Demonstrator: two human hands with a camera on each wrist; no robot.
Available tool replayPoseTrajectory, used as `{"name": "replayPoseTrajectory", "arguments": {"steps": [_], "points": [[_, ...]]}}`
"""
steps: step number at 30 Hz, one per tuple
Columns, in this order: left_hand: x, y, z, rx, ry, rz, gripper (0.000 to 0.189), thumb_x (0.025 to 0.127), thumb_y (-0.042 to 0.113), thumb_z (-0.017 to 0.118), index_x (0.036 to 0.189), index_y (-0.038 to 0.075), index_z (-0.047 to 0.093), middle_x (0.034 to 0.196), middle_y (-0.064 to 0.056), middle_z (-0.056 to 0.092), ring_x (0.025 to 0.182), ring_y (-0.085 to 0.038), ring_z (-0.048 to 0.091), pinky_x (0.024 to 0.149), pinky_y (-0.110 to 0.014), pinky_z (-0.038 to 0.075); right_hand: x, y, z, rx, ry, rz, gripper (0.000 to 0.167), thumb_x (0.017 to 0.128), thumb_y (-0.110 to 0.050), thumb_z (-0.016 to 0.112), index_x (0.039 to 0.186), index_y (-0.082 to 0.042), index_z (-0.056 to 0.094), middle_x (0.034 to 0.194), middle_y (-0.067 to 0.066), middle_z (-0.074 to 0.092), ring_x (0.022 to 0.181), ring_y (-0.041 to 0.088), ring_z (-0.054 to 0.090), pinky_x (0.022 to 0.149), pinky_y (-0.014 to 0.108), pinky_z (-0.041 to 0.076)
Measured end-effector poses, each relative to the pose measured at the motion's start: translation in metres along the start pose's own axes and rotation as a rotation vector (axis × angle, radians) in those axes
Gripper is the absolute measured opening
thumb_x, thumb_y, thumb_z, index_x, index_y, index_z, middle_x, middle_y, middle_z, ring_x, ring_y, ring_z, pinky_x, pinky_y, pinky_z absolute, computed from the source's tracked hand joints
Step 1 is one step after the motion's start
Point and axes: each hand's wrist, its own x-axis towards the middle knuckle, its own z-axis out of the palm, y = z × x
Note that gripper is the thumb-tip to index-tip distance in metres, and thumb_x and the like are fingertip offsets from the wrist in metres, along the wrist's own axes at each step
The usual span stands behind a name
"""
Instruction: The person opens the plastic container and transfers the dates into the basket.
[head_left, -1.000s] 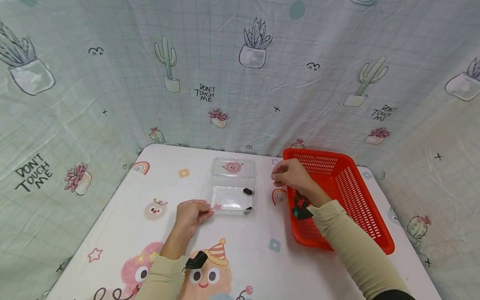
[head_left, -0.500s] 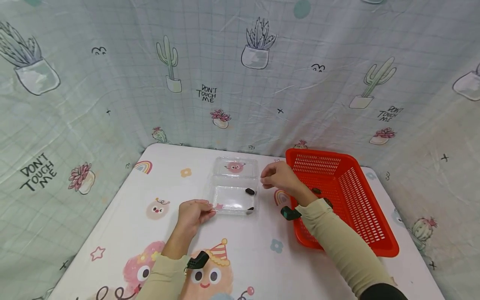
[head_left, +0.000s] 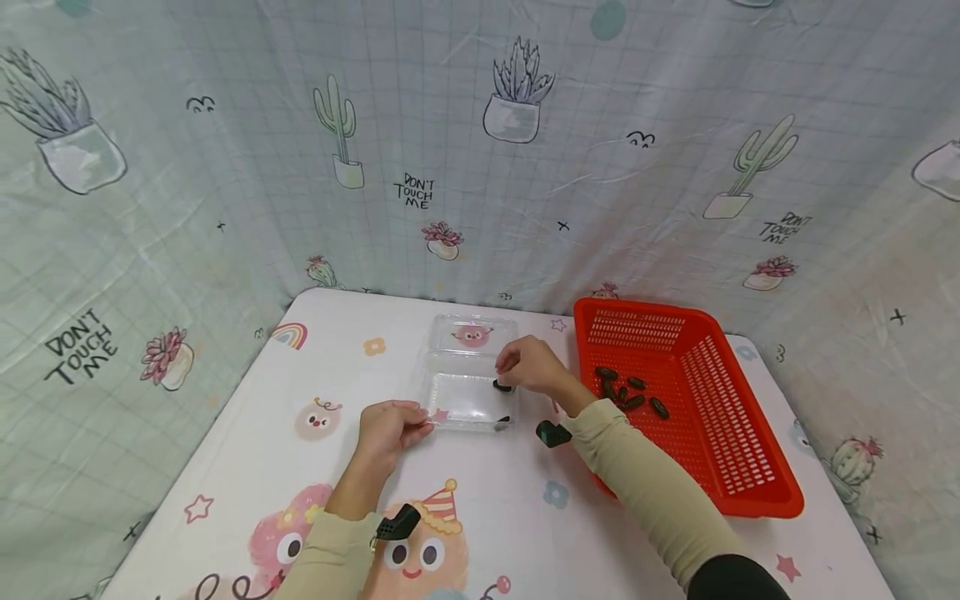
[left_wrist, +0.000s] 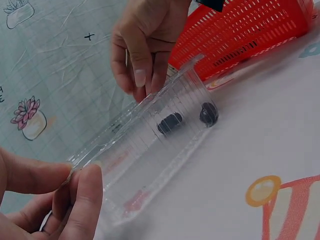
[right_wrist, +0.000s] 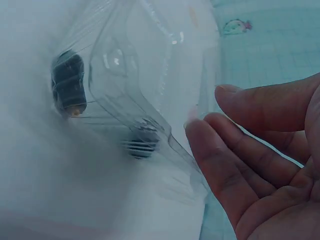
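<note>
My left hand (head_left: 388,429) pinches the near left edge of a clear plastic box (head_left: 463,402), whose hinged lid (head_left: 472,323) lies back. Inside its right side are two dark oblong pieces, date-like in look: a far one (head_left: 502,386) and a near one (head_left: 502,422). My right hand (head_left: 531,364) is over the box's right edge, with its fingertips close to the far piece. In the right wrist view, a gap shows between the thumb (right_wrist: 265,105) and forefinger, and I see nothing held there. Through the wall, the left wrist view shows both pieces (left_wrist: 170,123).
To the right stands a red plastic basket (head_left: 723,417) with slotted walls; several similar dark pieces (head_left: 633,402) lie at its left side. A printed cloth (head_left: 450,167) hangs behind the patterned white table (head_left: 510,517).
My right hand has moved left from over the basket to the box's right edge, uncovering the pieces in the basket. The left hand keeps its grip on the box.
</note>
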Motion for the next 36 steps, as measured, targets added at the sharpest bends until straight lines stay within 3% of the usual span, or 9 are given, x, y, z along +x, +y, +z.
{"name": "replayPoseTrajectory", "arguments": {"steps": [6,11,14,20,30,33,36], "points": [[0.0,-0.001,0.0,0.007,0.002,-0.004,0.026,0.09,-0.011,0.066,0.114,-0.018,0.061,0.078,-0.009,0.069,0.067,-0.015,0.072,0.067,-0.027,0.067,0.009,-0.008,0.018,-0.307,0.009,0.016,0.023,0.09,-0.005,0.076,0.113,-0.003,0.075,0.103,0.009,0.073,0.09,0.023,0.062,0.088,0.037,0.064],[0.003,-0.006,0.0,0.003,-0.003,0.007,0.025,0.089,-0.013,0.064,0.112,-0.019,0.061,0.075,-0.008,0.068,0.066,-0.015,0.072,0.064,-0.026,0.066,0.015,-0.012,0.034,-0.639,-0.005,-0.022,0.009,0.09,-0.002,0.07,0.098,-0.003,0.072,0.094,0.011,0.073,0.081,0.024,0.062,0.077,0.037,0.061],[0.003,-0.008,0.001,-0.002,-0.017,0.015,0.024,0.088,-0.015,0.063,0.112,-0.02,0.061,0.075,-0.007,0.068,0.066,-0.015,0.072,0.064,-0.025,0.066,0.019,-0.01,0.042,-0.757,-0.007,-0.046,0.005,0.092,-0.001,0.066,0.094,-0.003,0.069,0.094,0.014,0.073,0.085,0.026,0.068,0.076,0.04,0.062],[0.003,-0.009,0.0,0.002,-0.013,0.02,0.025,0.088,-0.015,0.064,0.112,-0.02,0.062,0.074,-0.008,0.068,0.066,-0.015,0.072,0.064,-0.026,0.066,0.021,-0.007,0.052,-0.774,0.038,-0.035,0.009,0.09,-0.003,0.07,0.098,-0.004,0.072,0.099,0.014,0.074,0.093,0.03,0.072,0.083,0.046,0.064],[0.005,-0.005,0.0,-0.002,-0.002,0.019,0.023,0.087,-0.015,0.064,0.11,-0.017,0.063,0.075,-0.007,0.068,0.066,-0.016,0.071,0.064,-0.026,0.066,0.025,-0.01,0.06,-0.767,0.085,-0.012,0.01,0.089,-0.009,0.071,0.098,-0.006,0.072,0.094,0.01,0.075,0.082,0.023,0.069,0.075,0.041,0.064],[0.005,-0.005,0.0,-0.002,-0.003,0.021,0.021,0.087,-0.015,0.064,0.108,-0.017,0.063,0.075,-0.007,0.068,0.067,-0.016,0.072,0.064,-0.026,0.066,0.025,-0.011,0.059,-0.662,0.093,-0.03,0.008,0.086,-0.008,0.073,0.094,-0.007,0.071,0.09,0.007,0.073,0.078,0.021,0.064,0.071,0.036,0.06],[0.004,-0.005,0.001,0.001,-0.001,0.024,0.02,0.087,-0.015,0.064,0.107,-0.017,0.064,0.075,-0.007,0.068,0.067,-0.016,0.072,0.063,-0.026,0.066,0.021,-0.014,0.052,-0.483,0.127,-0.076,0.008,0.081,-0.003,0.074,0.086,-0.008,0.071,0.084,0.004,0.071,0.075,0.018,0.059,0.066,0.031,0.055]]}}
